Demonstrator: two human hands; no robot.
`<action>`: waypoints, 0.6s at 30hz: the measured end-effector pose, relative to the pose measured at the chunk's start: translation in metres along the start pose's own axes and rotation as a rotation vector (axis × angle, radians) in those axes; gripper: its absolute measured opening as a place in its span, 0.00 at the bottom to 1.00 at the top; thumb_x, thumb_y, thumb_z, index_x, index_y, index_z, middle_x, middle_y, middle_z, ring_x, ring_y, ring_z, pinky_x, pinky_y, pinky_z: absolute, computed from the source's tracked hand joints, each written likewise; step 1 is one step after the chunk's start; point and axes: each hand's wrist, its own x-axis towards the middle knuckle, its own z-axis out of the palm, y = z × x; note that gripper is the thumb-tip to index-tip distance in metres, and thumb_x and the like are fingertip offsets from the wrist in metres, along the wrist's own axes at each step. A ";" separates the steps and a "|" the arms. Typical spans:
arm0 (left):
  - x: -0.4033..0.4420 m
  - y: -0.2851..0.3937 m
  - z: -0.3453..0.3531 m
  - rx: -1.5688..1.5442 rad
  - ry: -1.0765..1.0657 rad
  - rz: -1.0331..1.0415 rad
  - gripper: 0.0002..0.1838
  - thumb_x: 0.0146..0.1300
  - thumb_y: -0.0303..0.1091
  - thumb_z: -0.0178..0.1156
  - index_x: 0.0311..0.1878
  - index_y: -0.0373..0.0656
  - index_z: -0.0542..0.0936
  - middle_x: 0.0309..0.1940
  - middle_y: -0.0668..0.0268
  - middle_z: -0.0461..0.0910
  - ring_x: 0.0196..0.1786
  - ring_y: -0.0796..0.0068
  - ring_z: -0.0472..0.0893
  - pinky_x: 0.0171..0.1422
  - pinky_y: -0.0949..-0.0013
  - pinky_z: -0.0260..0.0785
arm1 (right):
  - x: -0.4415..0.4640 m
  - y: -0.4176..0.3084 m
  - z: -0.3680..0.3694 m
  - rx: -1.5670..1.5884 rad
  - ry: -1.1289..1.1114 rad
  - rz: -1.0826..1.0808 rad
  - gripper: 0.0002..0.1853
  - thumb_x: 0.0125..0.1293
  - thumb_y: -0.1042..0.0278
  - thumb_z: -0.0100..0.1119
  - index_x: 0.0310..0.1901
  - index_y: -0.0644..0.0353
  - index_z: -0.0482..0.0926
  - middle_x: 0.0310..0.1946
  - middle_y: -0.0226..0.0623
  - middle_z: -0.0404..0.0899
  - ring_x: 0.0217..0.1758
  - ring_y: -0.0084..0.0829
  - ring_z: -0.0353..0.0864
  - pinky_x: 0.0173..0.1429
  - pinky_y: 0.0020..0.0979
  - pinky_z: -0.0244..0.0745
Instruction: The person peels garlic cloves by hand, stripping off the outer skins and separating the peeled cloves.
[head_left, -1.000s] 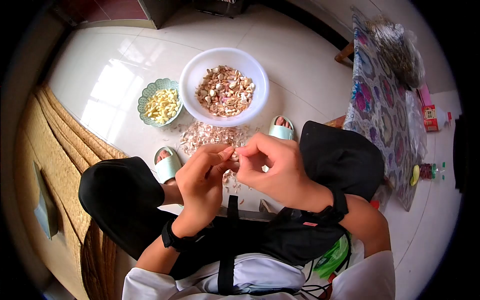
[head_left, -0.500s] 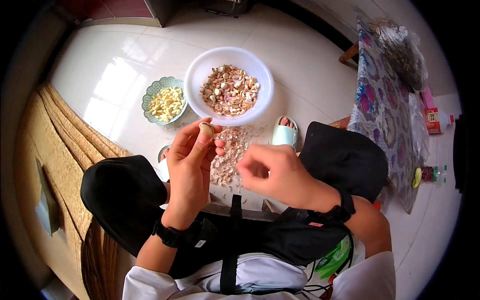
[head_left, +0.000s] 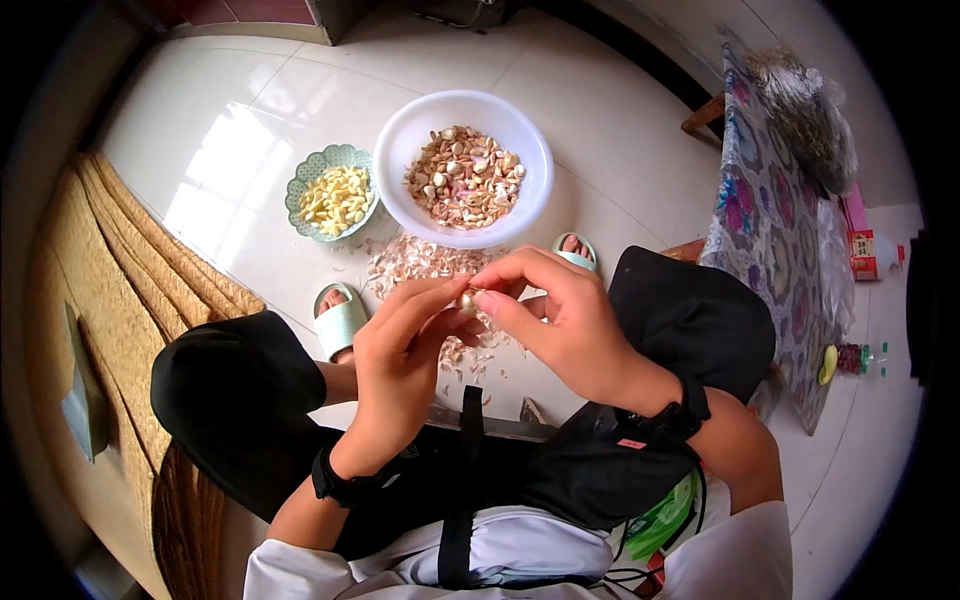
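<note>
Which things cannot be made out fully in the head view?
- Head view: part of the clove, hidden by the left hand and right hand.
- Head view: some peels, behind both hands.
- Head view: bottom of the white bowl, under its contents.
- Head view: the dark object, cut off by the top edge.

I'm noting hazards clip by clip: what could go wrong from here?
1. The clove is small and pinched between the left hand and the right hand, so it could slip and drop, perhaps onto the husks.
2. The bowl is close beside the basin; a clove might land in the wrong one.
3. Husks lie loose near the slippers and might get scattered.
</note>
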 end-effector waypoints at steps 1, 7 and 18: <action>0.000 0.000 0.000 0.015 -0.008 -0.010 0.17 0.54 0.09 0.48 0.47 0.31 0.74 0.40 0.56 0.74 0.33 0.70 0.79 0.37 0.73 0.74 | 0.000 0.000 0.000 0.001 -0.006 0.006 0.06 0.58 0.73 0.56 0.35 0.66 0.73 0.29 0.36 0.75 0.25 0.23 0.75 0.29 0.24 0.70; 0.001 0.008 0.001 0.088 -0.035 -0.103 0.14 0.55 0.12 0.50 0.44 0.32 0.75 0.40 0.61 0.75 0.39 0.76 0.77 0.44 0.75 0.71 | -0.002 0.000 -0.004 -0.256 -0.050 -0.125 0.02 0.56 0.79 0.55 0.31 0.68 0.73 0.26 0.33 0.75 0.28 0.20 0.78 0.33 0.20 0.74; 0.002 0.010 0.014 -0.328 0.082 -0.389 0.12 0.59 0.15 0.48 0.47 0.30 0.73 0.36 0.61 0.76 0.34 0.75 0.78 0.40 0.74 0.72 | -0.005 0.009 -0.001 -0.120 0.113 -0.173 0.06 0.50 0.79 0.57 0.27 0.65 0.69 0.22 0.39 0.72 0.22 0.31 0.75 0.25 0.27 0.69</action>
